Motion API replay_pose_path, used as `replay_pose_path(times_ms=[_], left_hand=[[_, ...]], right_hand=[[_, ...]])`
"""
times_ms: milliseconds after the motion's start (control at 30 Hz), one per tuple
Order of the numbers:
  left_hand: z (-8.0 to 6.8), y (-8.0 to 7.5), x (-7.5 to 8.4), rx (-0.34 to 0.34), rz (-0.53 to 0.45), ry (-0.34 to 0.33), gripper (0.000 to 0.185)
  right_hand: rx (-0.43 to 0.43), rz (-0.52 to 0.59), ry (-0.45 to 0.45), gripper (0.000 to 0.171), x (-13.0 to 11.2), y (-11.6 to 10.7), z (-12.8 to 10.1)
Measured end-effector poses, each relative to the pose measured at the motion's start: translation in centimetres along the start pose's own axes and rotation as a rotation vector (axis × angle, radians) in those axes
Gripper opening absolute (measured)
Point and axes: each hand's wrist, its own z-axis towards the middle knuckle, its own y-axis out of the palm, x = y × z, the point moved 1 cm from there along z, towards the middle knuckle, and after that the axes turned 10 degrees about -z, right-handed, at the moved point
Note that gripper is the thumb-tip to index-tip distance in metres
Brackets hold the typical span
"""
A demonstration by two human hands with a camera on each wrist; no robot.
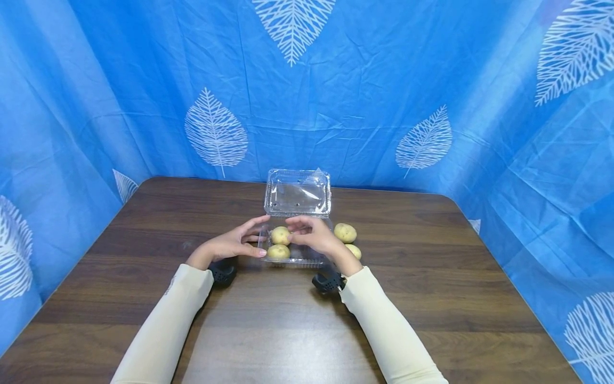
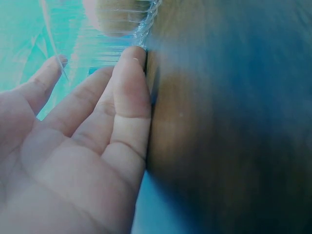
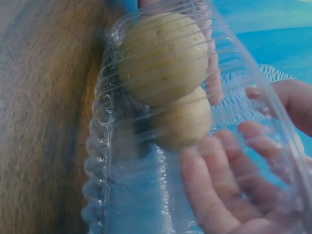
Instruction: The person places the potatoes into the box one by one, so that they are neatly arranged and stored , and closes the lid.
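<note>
in the head view we see a clear plastic clamshell box (image 1: 295,242) at the table's (image 1: 431,298) centre, its lid (image 1: 298,192) thrown back toward twelve o'clock. two potatoes lie in the tray, one (image 1: 281,235) at twelve o'clock of the other (image 1: 279,252), while two more wait on the wood at three o'clock of the box, one (image 1: 345,232) behind the other (image 1: 354,251). we judge the packing about half done, with those two and the lid left. our left hand (image 1: 235,244) rests with relaxed, straight fingers against the tray's nine o'clock wall; our right hand (image 1: 314,237) hovers over the tray, fingers loosely spread, gripping nothing. in the left wrist view the fingertips (image 2: 132,58) touch the ribbed, glossy plastic wall (image 2: 141,24) above dark wood grain. in the right wrist view the thin, ridged, see-through shell (image 3: 105,161) shows two rounded, matte, pale-yellow potatoes (image 3: 163,56) touching each other, and our open fingers (image 3: 209,195) blurred behind it.
</note>
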Motion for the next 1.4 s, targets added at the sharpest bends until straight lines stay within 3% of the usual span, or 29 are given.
replay_pose_path(times_ms=[233, 900, 1400], left_hand=[[0.0, -0.1, 0.0, 0.002, 0.004, -0.005, 0.097], [-0.1, 0.0, 0.0, -0.006, 0.000, 0.002, 0.098], [-0.1, 0.0, 0.1, -0.004, 0.000, 0.005, 0.098]], right_hand=[[0.022, 0.056, -0.087, 0.043, -0.1, -0.6, -0.7], [0.118, 0.038, -0.159, 0.035, 0.0, -3.0, -2.9], [0.200, 0.010, -0.132, 0.031, 0.5, -5.5, -4.2]])
